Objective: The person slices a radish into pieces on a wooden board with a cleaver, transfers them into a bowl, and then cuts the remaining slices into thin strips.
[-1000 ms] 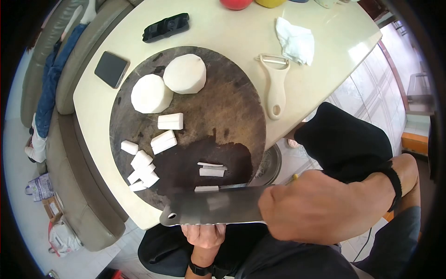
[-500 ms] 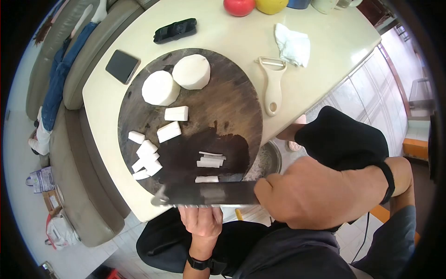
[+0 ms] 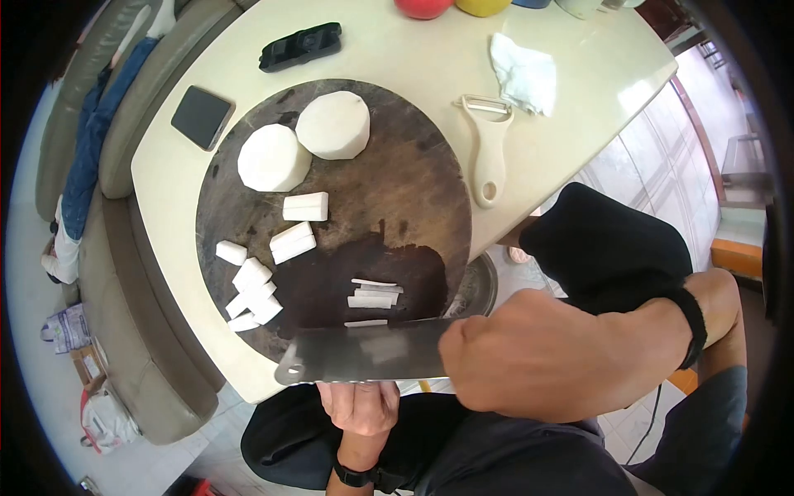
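Observation:
My right hand (image 3: 529,351) is closed around the handle of a cleaver (image 3: 368,354), whose blade lies crosswise over the near edge of the round wooden chopping board (image 3: 405,182). Just behind the blade are the curled fingers of my left hand (image 3: 361,407); the blade hides their tips and whatever they hold. Thin white radish strips (image 3: 372,299) lie on the dark wet patch beyond the cleaver. Several cut radish blocks (image 3: 252,277) are heaped at the board's left, with other radish sticks (image 3: 294,241) above them. Two thick peeled radish rounds (image 3: 333,126) sit at the far side.
To the board's right lie a peeler (image 3: 490,153) and a crumpled white tissue (image 3: 523,73). A phone (image 3: 202,117) and a black object (image 3: 301,47) are beyond its left. A metal basin (image 3: 484,285) stands below the table edge. Another person's legs (image 3: 95,140) rest on the sofa.
The cleaver blade, blurred before, now shows sharply and sits slightly lower in view. The view has shifted a little; the radish pieces keep their arrangement.

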The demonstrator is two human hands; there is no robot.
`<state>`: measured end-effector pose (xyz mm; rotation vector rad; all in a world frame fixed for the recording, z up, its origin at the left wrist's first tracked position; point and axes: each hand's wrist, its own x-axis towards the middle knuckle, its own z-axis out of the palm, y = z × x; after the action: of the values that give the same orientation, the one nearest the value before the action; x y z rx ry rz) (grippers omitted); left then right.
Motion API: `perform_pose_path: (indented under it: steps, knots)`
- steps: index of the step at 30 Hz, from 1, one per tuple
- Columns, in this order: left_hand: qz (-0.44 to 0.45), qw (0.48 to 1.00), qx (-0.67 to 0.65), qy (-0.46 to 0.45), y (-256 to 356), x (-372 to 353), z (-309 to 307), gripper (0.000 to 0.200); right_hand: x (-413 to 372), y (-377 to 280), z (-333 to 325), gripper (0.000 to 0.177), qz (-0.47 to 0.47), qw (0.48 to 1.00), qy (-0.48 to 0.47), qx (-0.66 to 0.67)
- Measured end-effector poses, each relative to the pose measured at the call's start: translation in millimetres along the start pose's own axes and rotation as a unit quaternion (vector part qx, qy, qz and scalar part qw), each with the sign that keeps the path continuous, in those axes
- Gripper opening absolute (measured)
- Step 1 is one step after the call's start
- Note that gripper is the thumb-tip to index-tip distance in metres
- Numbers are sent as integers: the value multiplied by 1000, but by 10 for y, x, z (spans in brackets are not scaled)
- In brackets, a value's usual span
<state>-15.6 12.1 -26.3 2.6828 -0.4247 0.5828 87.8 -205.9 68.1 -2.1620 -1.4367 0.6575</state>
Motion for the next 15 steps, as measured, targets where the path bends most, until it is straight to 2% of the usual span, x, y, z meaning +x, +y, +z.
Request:
perform_pose_path:
  steps: [3,5,8,9,11,15]
  knots:
    - [-1,1000,-6,17,4,5,26,21,27,-15,51,20,0,999,36,1]
    - [-19,999,-37,27,15,-18,42,31,8,6,97,22,32,995,85,34]
    - [-12,998,-45,31,30,35,50,30,-62,70,112,22,26,991,130,19]
    - [-12,998,-49,31,27,21,53,28,-78,54,77,22,23,991,129,17]
    - [-3,999,-27,34,-4,-3,44,24,-135,-1,-1,14,56,998,39,0]
    - [3,1000,10,27,-18,-89,40,19,-225,-66,-17,15,26,997,60,-30]
